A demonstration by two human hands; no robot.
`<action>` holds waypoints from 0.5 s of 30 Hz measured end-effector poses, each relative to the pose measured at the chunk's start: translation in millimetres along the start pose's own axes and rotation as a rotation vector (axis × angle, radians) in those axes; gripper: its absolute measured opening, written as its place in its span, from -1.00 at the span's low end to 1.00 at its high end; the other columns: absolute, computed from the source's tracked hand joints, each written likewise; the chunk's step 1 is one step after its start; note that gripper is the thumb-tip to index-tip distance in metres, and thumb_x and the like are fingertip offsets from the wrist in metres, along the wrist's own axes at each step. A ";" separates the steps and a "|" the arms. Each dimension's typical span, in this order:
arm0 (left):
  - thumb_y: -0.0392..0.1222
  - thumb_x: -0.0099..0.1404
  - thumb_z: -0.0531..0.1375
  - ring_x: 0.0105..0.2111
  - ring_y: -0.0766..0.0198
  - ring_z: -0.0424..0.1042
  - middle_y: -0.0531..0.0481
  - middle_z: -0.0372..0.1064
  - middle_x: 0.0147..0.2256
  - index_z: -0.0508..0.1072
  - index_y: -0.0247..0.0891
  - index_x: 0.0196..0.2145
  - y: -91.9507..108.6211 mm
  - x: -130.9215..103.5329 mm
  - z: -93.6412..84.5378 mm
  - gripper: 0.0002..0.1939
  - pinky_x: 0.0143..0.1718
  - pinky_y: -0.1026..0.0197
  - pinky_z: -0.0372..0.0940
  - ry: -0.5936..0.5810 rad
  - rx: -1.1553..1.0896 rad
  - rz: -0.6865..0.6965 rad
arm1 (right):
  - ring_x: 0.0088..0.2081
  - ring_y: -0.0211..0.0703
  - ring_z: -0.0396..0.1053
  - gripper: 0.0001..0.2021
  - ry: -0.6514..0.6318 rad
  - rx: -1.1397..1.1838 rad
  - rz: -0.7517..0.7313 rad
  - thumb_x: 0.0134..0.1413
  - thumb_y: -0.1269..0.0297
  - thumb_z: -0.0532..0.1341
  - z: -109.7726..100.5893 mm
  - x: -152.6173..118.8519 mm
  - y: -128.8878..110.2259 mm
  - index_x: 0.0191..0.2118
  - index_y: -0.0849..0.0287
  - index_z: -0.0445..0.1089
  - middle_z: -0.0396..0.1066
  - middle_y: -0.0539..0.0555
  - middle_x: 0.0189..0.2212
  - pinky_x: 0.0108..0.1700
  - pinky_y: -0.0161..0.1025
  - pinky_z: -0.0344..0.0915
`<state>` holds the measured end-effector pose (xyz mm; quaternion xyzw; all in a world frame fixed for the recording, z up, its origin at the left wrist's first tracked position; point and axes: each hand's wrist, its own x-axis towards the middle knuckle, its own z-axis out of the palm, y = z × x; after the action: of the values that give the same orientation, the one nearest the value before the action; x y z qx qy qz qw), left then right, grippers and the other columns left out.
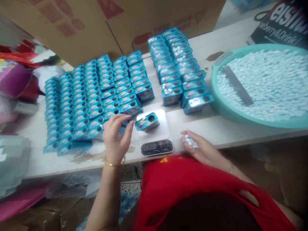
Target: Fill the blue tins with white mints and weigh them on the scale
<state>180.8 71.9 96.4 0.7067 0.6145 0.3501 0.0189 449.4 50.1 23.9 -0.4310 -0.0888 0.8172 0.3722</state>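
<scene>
Head view, container on scale: a blue rectangular container (147, 122) rests on the white plate of a digital kitchen scale (154, 133); its printed top has a round, dark opening toward the right end.
Step in hand: judged from this arrangement, a weight check of the container, with loose pellets within reach.
Next move: in judgement, adding pellets calls for a few released at a time over the round opening; lifting the container calls for a light grip across its sides.
Left hand: beside the container's left end, thumb and forefinger separated by a narrow gap; the hand (117, 138) appears empty.
Right hand: palm partly upturned, fingers gathered around a small cluster of white pellets (191, 141); the hand (204, 152) is to the right of the scale.
Container rows, left: blue containers (80, 109) packed in close rows, glossy, straight-sided, openings dark.
Container rows, right: a second group (172, 96), several with white pellets on or at their tops.
Basin: smooth, rounded teal plastic (218, 96), heaped with small, pale, rounded pellets; a straight, flat grey strip (238, 85) lies across them.
Scale panel: glossy and black against the white body; the reading is illegible.
Surroundings: pale, brown-stained tabletop (127, 157); matte brown cardboard (154, 19) behind.
</scene>
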 end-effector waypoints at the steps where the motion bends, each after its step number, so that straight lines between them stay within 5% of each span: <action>1: -0.21 0.25 0.18 -0.15 0.22 0.40 -0.03 0.43 -0.21 0.44 -0.19 -0.22 -0.6 -0.6 0.5 -0.87 -0.05 0.08 0.26 0.002 -0.003 -0.002 | -0.61 -0.45 0.10 -0.80 0.000 -0.011 -0.002 0.07 0.15 0.24 0.1 -0.5 0.7 -0.26 0.18 0.39 0.31 -0.05 -0.50 -0.64 -0.45 0.02; 8: -0.26 0.23 0.19 -0.17 0.20 0.40 -0.05 0.42 -0.19 0.47 -0.18 -0.21 0.5 -12.6 7.3 -0.84 -0.09 0.07 0.25 -0.047 0.017 0.117 | -0.65 -0.46 0.01 -0.77 -0.030 -0.031 -0.014 0.05 0.10 0.24 4.4 0.5 1.4 -0.31 0.18 0.36 0.26 -0.09 -0.57 -0.65 -0.41 -0.07; 15: -0.26 0.25 0.17 -0.14 0.20 0.39 -0.06 0.40 -0.16 0.48 -0.16 -0.18 -0.2 -17.7 8.7 -0.82 -0.06 0.07 0.25 0.003 0.015 0.077 | -0.64 -0.47 0.02 -0.77 -0.016 -0.026 -0.013 0.02 0.11 0.27 1.9 1.7 2.9 -0.32 0.18 0.37 0.25 -0.09 -0.57 -0.66 -0.42 -0.10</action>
<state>185.1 59.8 81.4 0.7296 0.5893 0.3470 -0.0007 445.8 49.6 22.6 -0.4285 -0.1053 0.8170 0.3712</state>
